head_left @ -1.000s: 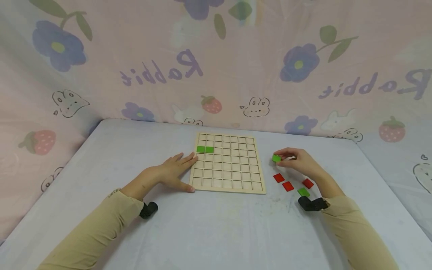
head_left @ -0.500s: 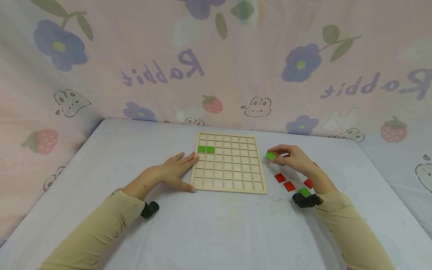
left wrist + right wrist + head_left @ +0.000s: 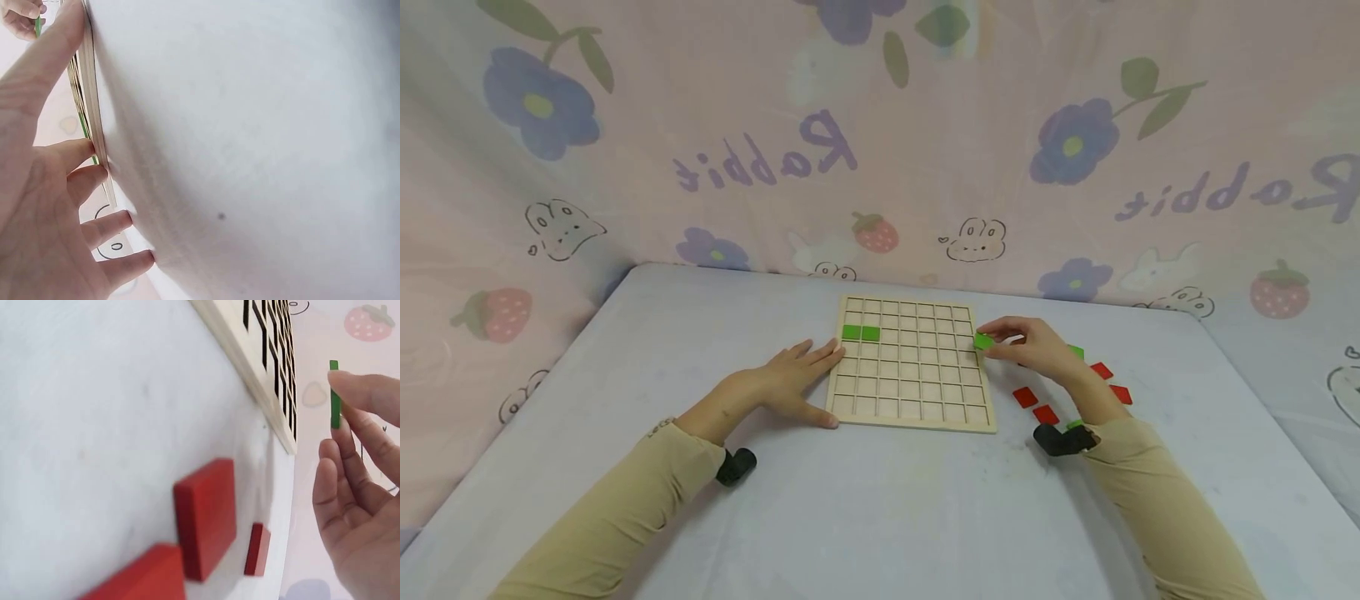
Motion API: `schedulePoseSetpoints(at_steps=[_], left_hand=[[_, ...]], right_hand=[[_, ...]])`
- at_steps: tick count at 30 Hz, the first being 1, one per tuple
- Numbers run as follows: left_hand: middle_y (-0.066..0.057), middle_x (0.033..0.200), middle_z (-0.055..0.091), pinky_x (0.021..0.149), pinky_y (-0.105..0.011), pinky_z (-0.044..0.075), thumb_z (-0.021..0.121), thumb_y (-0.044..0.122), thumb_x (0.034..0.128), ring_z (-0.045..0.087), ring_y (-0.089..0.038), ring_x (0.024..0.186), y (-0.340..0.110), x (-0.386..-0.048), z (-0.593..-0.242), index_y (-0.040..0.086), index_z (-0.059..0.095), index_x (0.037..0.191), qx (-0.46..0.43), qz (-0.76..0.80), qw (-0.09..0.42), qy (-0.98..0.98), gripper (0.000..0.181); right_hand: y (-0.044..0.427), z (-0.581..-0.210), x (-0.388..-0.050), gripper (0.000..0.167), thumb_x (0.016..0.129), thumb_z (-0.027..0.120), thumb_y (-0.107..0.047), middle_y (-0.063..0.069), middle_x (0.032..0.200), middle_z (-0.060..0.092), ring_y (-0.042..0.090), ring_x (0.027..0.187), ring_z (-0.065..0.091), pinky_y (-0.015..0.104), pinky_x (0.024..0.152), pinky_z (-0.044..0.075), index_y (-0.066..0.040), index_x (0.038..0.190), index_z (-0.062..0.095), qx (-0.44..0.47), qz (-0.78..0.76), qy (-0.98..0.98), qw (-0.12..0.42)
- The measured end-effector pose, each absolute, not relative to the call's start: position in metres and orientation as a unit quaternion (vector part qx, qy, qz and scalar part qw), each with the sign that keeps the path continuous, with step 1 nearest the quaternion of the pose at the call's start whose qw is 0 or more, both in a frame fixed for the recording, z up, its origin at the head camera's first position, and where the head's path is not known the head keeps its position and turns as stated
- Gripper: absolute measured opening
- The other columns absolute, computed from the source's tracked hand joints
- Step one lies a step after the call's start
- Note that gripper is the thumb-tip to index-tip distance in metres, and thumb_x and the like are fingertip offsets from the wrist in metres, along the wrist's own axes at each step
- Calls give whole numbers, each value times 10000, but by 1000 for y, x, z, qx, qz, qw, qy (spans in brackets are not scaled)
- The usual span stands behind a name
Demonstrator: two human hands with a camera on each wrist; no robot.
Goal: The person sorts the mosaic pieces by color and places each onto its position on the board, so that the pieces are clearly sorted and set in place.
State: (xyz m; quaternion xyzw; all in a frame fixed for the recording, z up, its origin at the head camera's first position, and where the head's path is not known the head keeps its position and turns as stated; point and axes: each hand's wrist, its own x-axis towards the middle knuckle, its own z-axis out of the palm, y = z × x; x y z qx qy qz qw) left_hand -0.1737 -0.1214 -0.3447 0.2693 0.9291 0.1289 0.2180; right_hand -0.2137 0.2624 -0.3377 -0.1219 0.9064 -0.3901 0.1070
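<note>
A pale wooden grid board (image 3: 910,364) lies on the table, with two green square tiles (image 3: 861,333) side by side in cells at its left edge, third row from the far side. My left hand (image 3: 790,387) rests spread along the board's left edge, thumb and fingertips touching it. Between thumb and fingers, my right hand (image 3: 1033,346) pinches a green tile (image 3: 335,394), held at the board's right edge in the head view. In the right wrist view the tile stands edge-on, above the tabletop.
Several red tiles (image 3: 1025,397) lie loose right of the board, some beneath my right forearm. A green tile (image 3: 1076,352) shows partly behind the right hand, another by the black wrist device (image 3: 1060,440). A printed curtain (image 3: 910,167) hangs behind the table (image 3: 880,508).
My right hand has moved left with the green tile, from above the loose tiles to the board's right edge. The left hand stays on the board.
</note>
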Motion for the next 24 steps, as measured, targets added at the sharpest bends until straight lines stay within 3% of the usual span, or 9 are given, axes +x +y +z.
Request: schedulePoseSetpoints(at_steps=[8,24], left_hand=[[-83,1623,39,1168,-590,64,682,554,816,4,-424,1467,-120,-172,-342,110,115,1550,269,128,218,929,1029],[-79,1625,35,1166,-595,63,689,541,816,2,-416,1470,-120,-172,-342,112,111,1551,267,128,218,930,1030]], right_hand=[[249,-341,-219,426,850,732,-237,129,1185,615,256,1089,558,303,824,487,-91,1237,635,-141,-398,901,99],[225,-346,-227,398,843,736,-199,134,1167,627,256,1059,570,302,834,483,-79,1212,649,-149,-412,893,101]])
